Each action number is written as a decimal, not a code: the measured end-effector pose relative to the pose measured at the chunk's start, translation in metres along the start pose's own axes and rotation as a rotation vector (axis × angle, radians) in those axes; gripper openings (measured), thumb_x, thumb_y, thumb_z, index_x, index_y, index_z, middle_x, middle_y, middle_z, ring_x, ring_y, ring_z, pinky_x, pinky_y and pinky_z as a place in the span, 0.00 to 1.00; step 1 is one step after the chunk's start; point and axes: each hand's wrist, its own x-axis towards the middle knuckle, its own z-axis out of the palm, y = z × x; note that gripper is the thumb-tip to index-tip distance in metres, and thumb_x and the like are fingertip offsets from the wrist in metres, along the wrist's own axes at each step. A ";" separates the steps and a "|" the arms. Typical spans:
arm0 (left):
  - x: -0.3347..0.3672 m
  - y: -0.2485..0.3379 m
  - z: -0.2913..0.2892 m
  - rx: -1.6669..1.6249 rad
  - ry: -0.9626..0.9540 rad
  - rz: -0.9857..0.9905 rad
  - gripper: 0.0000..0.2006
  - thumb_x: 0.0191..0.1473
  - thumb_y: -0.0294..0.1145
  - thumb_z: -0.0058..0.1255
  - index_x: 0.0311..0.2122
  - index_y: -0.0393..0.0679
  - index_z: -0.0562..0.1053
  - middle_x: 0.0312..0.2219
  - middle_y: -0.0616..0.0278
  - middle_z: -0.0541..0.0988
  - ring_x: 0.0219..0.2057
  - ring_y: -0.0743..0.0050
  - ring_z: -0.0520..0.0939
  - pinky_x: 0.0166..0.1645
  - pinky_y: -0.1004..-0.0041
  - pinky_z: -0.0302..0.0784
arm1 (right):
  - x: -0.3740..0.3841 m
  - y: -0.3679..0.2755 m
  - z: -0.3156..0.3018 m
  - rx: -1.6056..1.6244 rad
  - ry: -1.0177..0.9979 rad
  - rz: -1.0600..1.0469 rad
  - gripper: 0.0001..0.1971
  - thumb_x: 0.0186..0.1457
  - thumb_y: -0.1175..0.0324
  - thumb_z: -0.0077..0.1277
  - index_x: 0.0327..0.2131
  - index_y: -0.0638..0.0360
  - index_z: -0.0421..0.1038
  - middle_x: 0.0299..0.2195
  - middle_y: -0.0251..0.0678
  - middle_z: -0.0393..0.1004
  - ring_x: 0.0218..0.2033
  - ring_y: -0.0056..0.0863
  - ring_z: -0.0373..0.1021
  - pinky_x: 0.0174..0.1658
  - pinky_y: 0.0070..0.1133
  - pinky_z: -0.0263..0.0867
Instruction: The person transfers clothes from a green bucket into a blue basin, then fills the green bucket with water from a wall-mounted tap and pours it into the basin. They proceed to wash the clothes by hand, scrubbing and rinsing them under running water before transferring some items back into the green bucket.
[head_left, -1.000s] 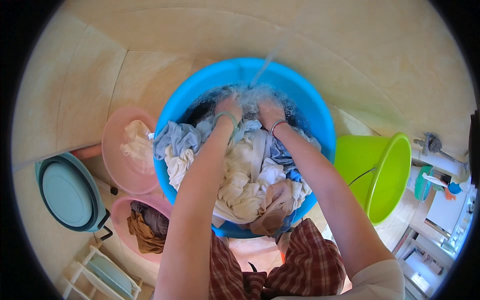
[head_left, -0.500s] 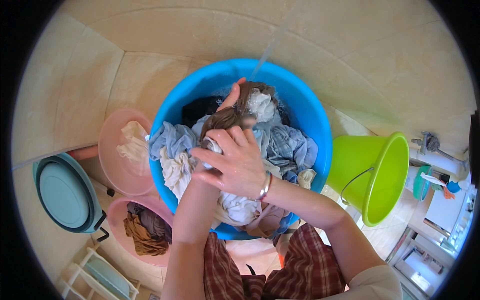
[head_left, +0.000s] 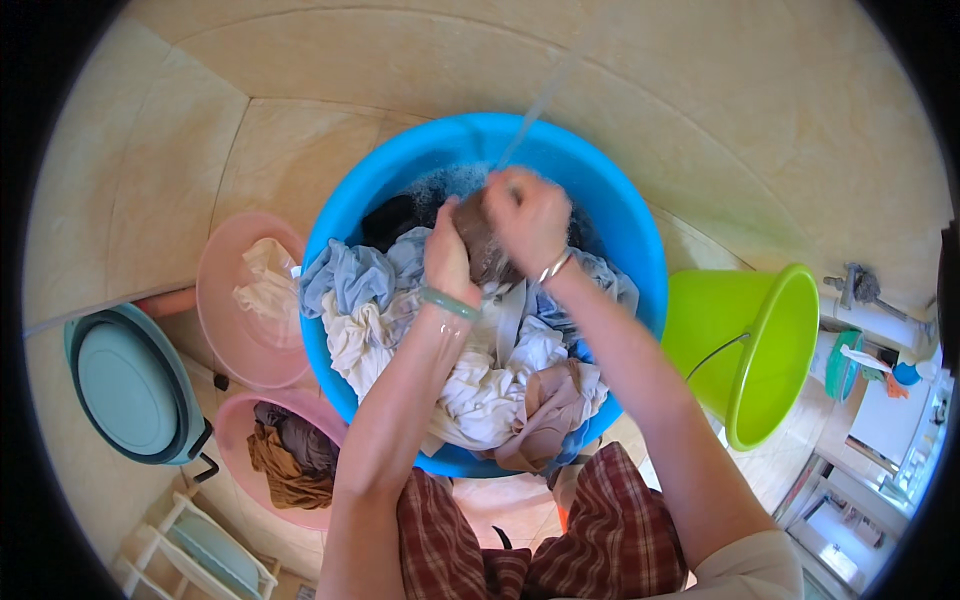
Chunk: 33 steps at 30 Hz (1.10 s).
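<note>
In the large blue tub [head_left: 625, 215], my hands hold a wet brown cloth [head_left: 484, 245] above a pile of laundry. My left hand [head_left: 449, 256], with a green bangle at the wrist, grips the cloth's left side. Curled into a fist, my right hand [head_left: 532, 217] has hold of its upper right part; motion smears the fingers. A thin stream of water [head_left: 532, 118] falls into the tub just behind my hands, where suds float. Around the brown cloth lie light blue garments [head_left: 350, 278], white garments [head_left: 475, 402], a beige-pink garment [head_left: 545, 415] and a black one [head_left: 388, 222].
A lime-green bucket [head_left: 700, 325] lies tipped at the right. To the left are a pink basin [head_left: 225, 335] with a pale cloth, another pink basin [head_left: 235, 420] with brown clothes, and a teal folding basin [head_left: 130, 390]. Behind the tub rises a tiled wall [head_left: 400, 55].
My right hand has moved from over my left wrist up and away to the brown cloth's far right side. The left hand has turned and now grips the cloth's left edge.
</note>
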 end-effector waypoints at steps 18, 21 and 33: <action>0.099 0.014 -0.013 2.471 -0.211 0.084 0.29 0.52 0.36 0.47 0.60 0.56 0.58 0.57 0.44 0.59 0.55 0.46 0.66 0.56 0.58 0.64 | -0.034 0.104 0.022 -0.424 -0.768 -0.109 0.18 0.47 0.69 0.52 0.44 0.55 0.67 0.41 0.53 0.69 0.43 0.50 0.66 0.47 0.37 0.64; 0.121 0.020 -0.013 2.452 -0.233 -0.133 0.29 0.50 0.34 0.49 0.59 0.54 0.59 0.55 0.44 0.64 0.56 0.48 0.66 0.57 0.60 0.64 | -0.026 0.108 0.039 -0.595 -1.067 0.134 0.16 0.45 0.71 0.52 0.41 0.60 0.70 0.38 0.55 0.71 0.42 0.48 0.68 0.46 0.35 0.65; 0.018 0.006 -0.032 0.440 -0.190 0.280 0.35 0.50 0.46 0.55 0.60 0.52 0.55 0.56 0.53 0.62 0.57 0.54 0.63 0.56 0.56 0.64 | -0.024 0.046 -0.023 0.385 -0.285 0.335 0.10 0.36 0.79 0.60 0.27 0.58 0.74 0.34 0.34 0.74 0.46 0.32 0.66 0.47 0.23 0.62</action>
